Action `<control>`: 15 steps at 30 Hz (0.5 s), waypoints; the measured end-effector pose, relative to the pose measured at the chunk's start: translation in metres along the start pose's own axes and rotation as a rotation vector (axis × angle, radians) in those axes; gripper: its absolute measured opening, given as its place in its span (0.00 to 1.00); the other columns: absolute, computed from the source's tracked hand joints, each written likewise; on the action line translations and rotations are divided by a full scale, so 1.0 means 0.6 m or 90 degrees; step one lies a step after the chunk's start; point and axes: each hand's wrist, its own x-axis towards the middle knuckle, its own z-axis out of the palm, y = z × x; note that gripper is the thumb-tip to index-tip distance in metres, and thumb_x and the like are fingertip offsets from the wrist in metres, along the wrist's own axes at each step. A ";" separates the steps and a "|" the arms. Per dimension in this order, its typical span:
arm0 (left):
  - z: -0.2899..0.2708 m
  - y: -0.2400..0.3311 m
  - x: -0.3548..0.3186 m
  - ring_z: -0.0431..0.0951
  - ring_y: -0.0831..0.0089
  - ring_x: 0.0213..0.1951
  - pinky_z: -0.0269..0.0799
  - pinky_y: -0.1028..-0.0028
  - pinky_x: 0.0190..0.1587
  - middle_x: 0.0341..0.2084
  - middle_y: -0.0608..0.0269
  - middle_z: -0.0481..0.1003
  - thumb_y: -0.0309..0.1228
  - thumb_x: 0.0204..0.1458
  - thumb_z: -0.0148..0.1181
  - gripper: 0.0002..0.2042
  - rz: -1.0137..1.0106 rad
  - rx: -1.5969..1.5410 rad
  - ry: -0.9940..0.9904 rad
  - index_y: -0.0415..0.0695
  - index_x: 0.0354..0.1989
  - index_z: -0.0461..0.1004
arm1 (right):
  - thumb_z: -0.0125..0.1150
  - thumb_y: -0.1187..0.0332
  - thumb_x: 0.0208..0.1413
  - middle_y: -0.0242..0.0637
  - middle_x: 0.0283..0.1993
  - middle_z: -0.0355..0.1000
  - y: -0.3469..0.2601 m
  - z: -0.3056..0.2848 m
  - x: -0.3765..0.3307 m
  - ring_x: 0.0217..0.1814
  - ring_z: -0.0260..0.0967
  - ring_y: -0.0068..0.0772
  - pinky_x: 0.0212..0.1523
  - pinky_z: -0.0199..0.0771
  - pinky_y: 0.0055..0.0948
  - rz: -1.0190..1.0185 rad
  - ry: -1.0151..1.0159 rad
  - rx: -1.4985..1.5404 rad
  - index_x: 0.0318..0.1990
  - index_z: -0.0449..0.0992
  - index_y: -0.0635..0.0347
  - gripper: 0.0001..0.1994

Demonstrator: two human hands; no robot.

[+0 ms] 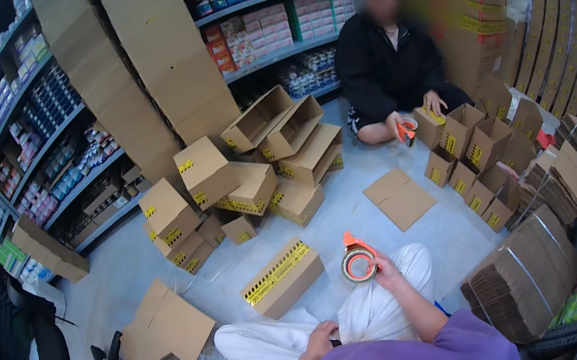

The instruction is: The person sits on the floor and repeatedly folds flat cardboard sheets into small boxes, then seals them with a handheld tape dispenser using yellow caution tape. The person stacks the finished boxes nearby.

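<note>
Orange tape dispenser (358, 250) gripped in right hand (386, 273); left hand (322, 336) by white trousers (257, 345), closure unclear.

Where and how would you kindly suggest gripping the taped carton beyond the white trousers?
The carton is probably best held across its width, one palm on each long side, from above: it lies long and narrow on the floor, tape running lengthwise along its upper face.

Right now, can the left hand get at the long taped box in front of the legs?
Probably yes: the left hand is by the lap, and the taped box lies just past the white-trousered leg with nothing on top; only that leg seems partly in between.
</note>
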 end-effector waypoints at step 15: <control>0.016 -0.046 0.000 0.71 0.55 0.43 0.69 0.66 0.43 0.37 0.56 0.70 0.27 0.35 0.66 0.17 -0.011 -0.121 -0.043 0.40 0.35 0.70 | 0.55 0.78 0.49 0.30 0.39 0.71 0.007 0.002 -0.005 0.32 0.67 0.19 0.34 0.71 0.21 0.007 -0.001 -0.026 0.62 0.65 0.63 0.29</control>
